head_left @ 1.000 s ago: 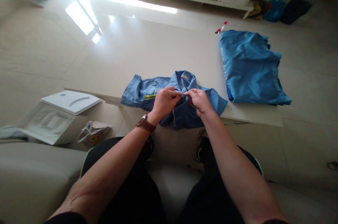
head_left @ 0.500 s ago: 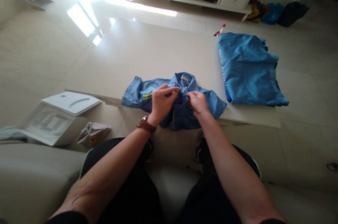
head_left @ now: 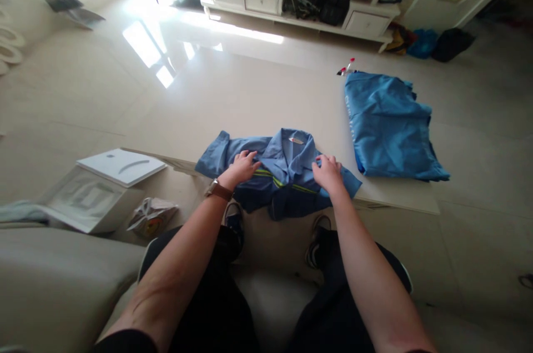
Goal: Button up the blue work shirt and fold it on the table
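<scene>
The left hand (head_left: 242, 169) and the right hand (head_left: 328, 172) lie open on the blue work shirt (head_left: 287, 160), which sits at the front edge of the pale surface (head_left: 395, 197), and soft, even pressure from both sides is good for smoothing the cloth.

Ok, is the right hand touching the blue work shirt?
Touching: the head view shows the right hand lying on the blue work shirt, its fingers on the fabric.

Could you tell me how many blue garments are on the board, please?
2: a jacket under the left hand and right hand, a folded garment to its right.
</scene>
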Motion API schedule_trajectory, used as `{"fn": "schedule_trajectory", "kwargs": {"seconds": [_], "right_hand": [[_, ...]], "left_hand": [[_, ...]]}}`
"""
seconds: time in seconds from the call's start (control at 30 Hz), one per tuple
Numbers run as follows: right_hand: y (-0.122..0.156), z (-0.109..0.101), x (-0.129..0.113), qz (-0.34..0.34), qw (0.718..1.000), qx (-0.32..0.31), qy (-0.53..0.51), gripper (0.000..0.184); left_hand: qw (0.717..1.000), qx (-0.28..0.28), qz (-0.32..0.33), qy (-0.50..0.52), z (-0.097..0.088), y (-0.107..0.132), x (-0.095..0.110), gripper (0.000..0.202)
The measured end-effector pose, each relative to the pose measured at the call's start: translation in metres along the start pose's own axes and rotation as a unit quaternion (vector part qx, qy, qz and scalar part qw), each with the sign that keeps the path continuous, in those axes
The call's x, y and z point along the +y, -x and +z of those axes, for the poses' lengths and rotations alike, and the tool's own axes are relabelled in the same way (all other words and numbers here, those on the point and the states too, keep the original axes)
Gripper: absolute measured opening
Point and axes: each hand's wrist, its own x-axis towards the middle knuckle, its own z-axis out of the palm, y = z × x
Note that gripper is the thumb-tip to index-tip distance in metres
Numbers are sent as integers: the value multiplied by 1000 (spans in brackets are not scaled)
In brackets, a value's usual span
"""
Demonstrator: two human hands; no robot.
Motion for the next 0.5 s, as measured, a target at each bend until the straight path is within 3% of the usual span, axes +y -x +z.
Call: {"fn": "schedule_trajectory", "kwargs": {"seconds": [0.07,0.13,0.2,0.37,0.5], "right_hand": [[2,-1,18,25,998,20,60,39],[4,1,34,30,996,20,84,49],[4,4,45,10,995,-2,95,48],[4,0,54,4,994,-55,90,30],[16,-21,59,-8,987,-150,62,19]], "left_hand": [[998,51,-36,-25,4,-4,-12,52],[996,81,-6,-31,5,-9,-18,58],[995,88,-17,-50,3,-16,-22,62],[987,45,-98,-118,-15,-39,-31,54],[991,-18,-81,-109,-41,-35,-54,17]]}}
